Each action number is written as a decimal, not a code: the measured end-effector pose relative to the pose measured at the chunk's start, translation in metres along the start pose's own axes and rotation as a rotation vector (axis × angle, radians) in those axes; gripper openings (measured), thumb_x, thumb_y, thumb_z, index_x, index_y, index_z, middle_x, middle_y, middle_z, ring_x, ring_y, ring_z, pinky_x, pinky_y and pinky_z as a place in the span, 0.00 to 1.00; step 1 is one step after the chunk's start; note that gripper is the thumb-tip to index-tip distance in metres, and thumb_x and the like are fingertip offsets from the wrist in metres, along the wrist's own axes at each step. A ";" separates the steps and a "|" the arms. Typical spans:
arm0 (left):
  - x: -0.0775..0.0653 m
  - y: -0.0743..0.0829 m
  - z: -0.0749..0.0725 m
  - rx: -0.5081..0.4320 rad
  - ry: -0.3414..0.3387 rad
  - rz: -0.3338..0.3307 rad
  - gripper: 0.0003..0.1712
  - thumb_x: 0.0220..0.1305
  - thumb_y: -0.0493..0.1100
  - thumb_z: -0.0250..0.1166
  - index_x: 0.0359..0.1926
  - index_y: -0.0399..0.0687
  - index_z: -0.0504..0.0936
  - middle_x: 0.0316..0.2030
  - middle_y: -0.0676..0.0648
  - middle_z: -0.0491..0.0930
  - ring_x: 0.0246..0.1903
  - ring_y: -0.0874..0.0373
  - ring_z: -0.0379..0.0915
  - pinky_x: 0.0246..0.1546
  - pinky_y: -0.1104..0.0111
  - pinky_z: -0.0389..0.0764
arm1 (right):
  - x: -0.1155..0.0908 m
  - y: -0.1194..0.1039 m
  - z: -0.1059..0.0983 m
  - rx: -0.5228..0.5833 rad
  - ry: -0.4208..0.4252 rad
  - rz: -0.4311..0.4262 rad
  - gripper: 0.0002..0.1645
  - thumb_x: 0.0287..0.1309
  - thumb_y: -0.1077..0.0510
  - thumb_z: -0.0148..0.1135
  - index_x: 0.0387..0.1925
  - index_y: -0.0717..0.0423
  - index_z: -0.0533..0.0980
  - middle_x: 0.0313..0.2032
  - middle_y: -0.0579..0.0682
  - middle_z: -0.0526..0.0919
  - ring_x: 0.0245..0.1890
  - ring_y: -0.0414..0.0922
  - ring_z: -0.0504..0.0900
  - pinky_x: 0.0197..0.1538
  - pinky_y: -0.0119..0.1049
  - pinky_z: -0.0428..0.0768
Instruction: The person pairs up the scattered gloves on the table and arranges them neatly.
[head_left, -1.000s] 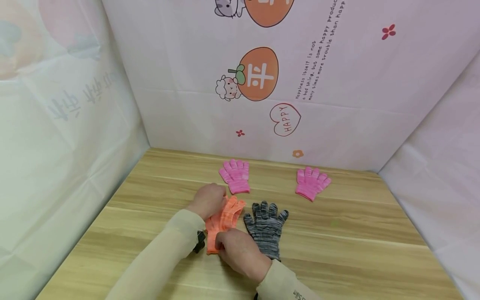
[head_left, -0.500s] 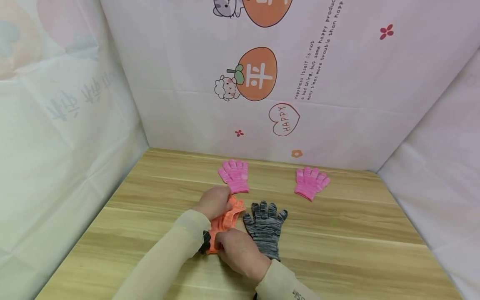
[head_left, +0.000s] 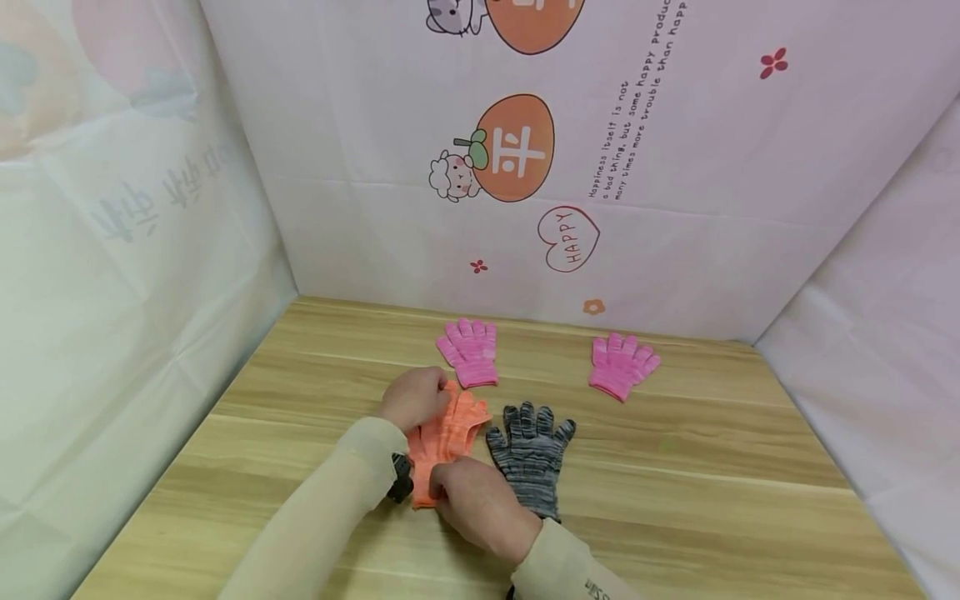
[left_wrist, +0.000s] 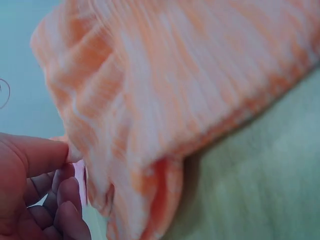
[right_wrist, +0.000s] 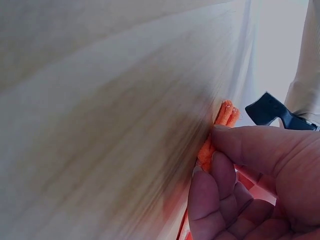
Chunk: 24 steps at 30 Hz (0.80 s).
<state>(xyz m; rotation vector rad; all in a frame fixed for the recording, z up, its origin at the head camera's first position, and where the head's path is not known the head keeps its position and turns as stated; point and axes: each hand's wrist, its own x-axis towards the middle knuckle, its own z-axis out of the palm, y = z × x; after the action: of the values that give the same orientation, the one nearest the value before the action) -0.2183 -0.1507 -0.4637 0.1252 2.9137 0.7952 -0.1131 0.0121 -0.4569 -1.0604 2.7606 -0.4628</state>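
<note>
An orange knit glove (head_left: 444,433) lies on the wooden table with its fingers pointing away from me and its cuff towards me. At its far end my left hand (head_left: 417,397) pinches a fingertip between thumb and fingers; the left wrist view shows the thumb at the edge of the orange cloth (left_wrist: 165,85). My right hand (head_left: 483,504) pinches the cuff, and in the right wrist view thumb and fingers grip the orange cuff edge (right_wrist: 206,150) close over the table. Just right of it lies a grey-black striped glove (head_left: 532,458), its cuff partly behind my right hand.
Two pink gloves lie flat near the back wall, a left one (head_left: 471,352) and a right one (head_left: 622,367). The wooden table (head_left: 712,500) is bounded by white cloth walls at the back and sides. A black camera mount (head_left: 401,477) sits at my left wrist.
My left hand moved forward and right over the orange glove's fingers, then back left to its far fingertip, leaving the glove flatter. My right hand stays at the cuff.
</note>
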 end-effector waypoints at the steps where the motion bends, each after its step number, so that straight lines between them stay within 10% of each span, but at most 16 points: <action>1: 0.000 -0.001 0.000 0.002 -0.003 -0.009 0.16 0.76 0.43 0.61 0.26 0.50 0.73 0.20 0.51 0.65 0.19 0.58 0.61 0.21 0.66 0.63 | 0.000 0.000 0.000 0.001 -0.002 0.003 0.06 0.62 0.58 0.72 0.32 0.41 0.84 0.29 0.35 0.84 0.31 0.33 0.80 0.35 0.30 0.79; 12: 0.003 -0.001 0.005 0.110 0.011 -0.023 0.17 0.75 0.46 0.64 0.26 0.50 0.76 0.20 0.51 0.72 0.20 0.58 0.66 0.22 0.66 0.66 | -0.001 -0.001 -0.001 0.027 0.005 0.005 0.07 0.63 0.60 0.71 0.33 0.43 0.85 0.30 0.36 0.85 0.30 0.33 0.80 0.35 0.30 0.79; 24: 0.001 0.008 0.003 0.181 0.077 0.036 0.11 0.73 0.40 0.64 0.53 0.46 0.83 0.44 0.45 0.84 0.44 0.50 0.82 0.42 0.57 0.85 | 0.000 0.000 0.000 0.037 -0.006 0.008 0.07 0.62 0.60 0.72 0.32 0.42 0.85 0.29 0.36 0.84 0.29 0.33 0.80 0.34 0.30 0.79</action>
<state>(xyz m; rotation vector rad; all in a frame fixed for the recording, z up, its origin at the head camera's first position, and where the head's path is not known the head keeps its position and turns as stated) -0.2185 -0.1429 -0.4621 0.1678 3.0608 0.5511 -0.1127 0.0122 -0.4565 -1.0398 2.7392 -0.5074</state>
